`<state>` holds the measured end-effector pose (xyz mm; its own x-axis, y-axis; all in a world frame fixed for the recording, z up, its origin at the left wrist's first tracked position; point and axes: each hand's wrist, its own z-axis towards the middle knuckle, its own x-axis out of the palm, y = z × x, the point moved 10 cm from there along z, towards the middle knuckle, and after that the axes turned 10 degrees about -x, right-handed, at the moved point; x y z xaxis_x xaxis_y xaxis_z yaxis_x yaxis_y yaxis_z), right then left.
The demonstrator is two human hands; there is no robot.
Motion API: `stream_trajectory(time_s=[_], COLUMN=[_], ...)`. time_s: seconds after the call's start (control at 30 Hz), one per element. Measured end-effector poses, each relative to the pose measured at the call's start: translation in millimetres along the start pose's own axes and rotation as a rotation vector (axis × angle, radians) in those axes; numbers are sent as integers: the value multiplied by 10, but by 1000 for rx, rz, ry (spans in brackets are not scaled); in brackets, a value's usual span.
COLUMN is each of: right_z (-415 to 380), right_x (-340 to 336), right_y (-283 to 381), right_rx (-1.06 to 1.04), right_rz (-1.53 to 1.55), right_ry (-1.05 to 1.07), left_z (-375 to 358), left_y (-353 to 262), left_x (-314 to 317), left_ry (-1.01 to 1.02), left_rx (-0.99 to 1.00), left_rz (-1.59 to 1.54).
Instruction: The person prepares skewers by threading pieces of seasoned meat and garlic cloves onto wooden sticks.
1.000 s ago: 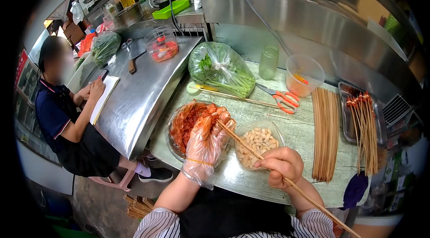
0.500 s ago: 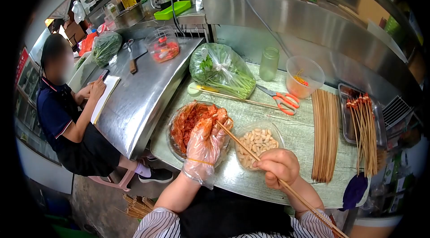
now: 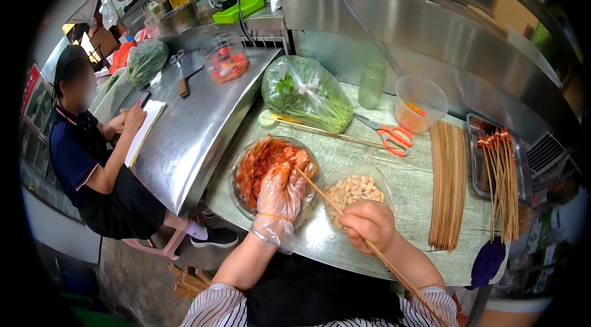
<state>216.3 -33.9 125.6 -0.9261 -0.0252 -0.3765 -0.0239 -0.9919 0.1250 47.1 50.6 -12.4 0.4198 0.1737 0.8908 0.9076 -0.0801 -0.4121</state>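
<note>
My left hand (image 3: 280,198) wears a clear plastic glove with a rubber band at the wrist. It rests over the right part of a bowl (image 3: 236,199) of red, sauce-coated meat (image 3: 253,167), fingers closed around some of it. A bamboo skewer (image 3: 320,193) is pinched in my bare right hand (image 3: 369,226). Its tip meets the meat at my left fingers; how deep it goes is hidden. The skewer's long back end slopes down toward my right sleeve. Beside the bowl, partly under the skewer and right hand, stands a clear tub of pale, clove-like pieces (image 3: 358,189).
Bundled bare skewers (image 3: 448,185) lie to the right, near a tray (image 3: 474,173) with loaded skewers (image 3: 502,173). Behind are orange-handled scissors (image 3: 393,139), bagged greens (image 3: 308,96), a green glass jar (image 3: 372,86) and a plastic tub (image 3: 422,96). A person (image 3: 92,148) sits left, at a steel counter (image 3: 184,155).
My right hand has moved left with the skewer, and the skewer tip has shifted slightly left at my left fingers. My left hand stays at the bowl.
</note>
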Motion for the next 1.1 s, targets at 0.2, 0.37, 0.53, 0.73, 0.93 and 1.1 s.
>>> stream_trajectory(time_s=[0.2,0.37,0.53,0.73,0.93,1.1], right_z=[-32,-20,-154,-163,-194,-114], right_x=[180,352,587,682,847,948], right_y=[-44,-35,-19,45,-35,-90], right_rx=[65,128,265,235,302,303], right_rz=[-31,-20,-23,-29,-17,-94], right_ry=[36,80,83,-24,40,90], left_z=[12,9,13,45,13,12], left_y=[-61,-125,-185,-243,-257,-243], left_x=[-219,-333,-463,-573,-479,-438], left_ry=[-71,-95,-130,-113,-75,-42], left_rx=[37,42,59,92,67,63], left_rz=[6,52,55,70,65,151])
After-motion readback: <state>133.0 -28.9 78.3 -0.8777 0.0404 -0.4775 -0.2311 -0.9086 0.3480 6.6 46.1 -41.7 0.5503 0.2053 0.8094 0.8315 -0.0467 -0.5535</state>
